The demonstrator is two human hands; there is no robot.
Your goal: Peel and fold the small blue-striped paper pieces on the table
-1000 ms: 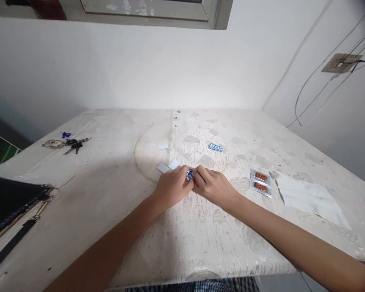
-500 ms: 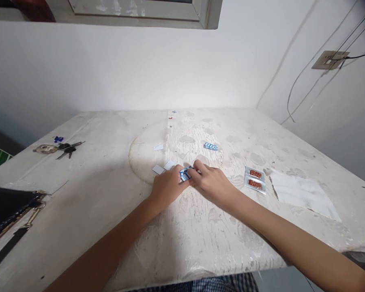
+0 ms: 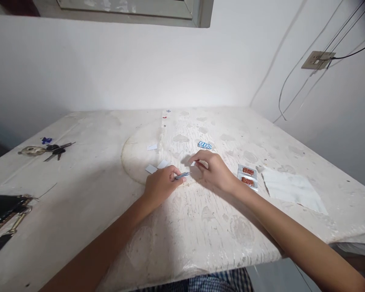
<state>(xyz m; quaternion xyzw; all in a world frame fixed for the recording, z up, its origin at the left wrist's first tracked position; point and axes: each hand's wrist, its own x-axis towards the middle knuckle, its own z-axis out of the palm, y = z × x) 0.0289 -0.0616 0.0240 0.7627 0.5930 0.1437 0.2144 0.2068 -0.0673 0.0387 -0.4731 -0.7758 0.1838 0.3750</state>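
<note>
My left hand (image 3: 162, 182) is closed, pinching a thin flat blue-and-white piece (image 3: 181, 175) that shows nearly edge-on, so its face is hidden. To its right my right hand (image 3: 214, 168) is bent over the table, a small white paper piece (image 3: 193, 163) between its thumb and fingertips. Several small pale paper pieces lie about: one white slip (image 3: 152, 147) farther back, two greyish ones (image 3: 151, 168) beside my left hand. Just beyond my right hand rests a blue-and-white printed sticker-like piece (image 3: 205, 144).
Silver packs with red-brown contents (image 3: 247, 181) and a white cloth-like sheet (image 3: 293, 190) lie to the right. Keys (image 3: 56, 150) and a small blue thing (image 3: 46, 140) are at left. A black pouch (image 3: 6, 211) lies at the left edge, and a wall socket (image 3: 318, 60) is at right.
My hands have come apart; the right one has drawn away from the blue-and-white piece with a small white paper piece. My left hand has turned its piece edge-on. The view has shifted slightly right.
</note>
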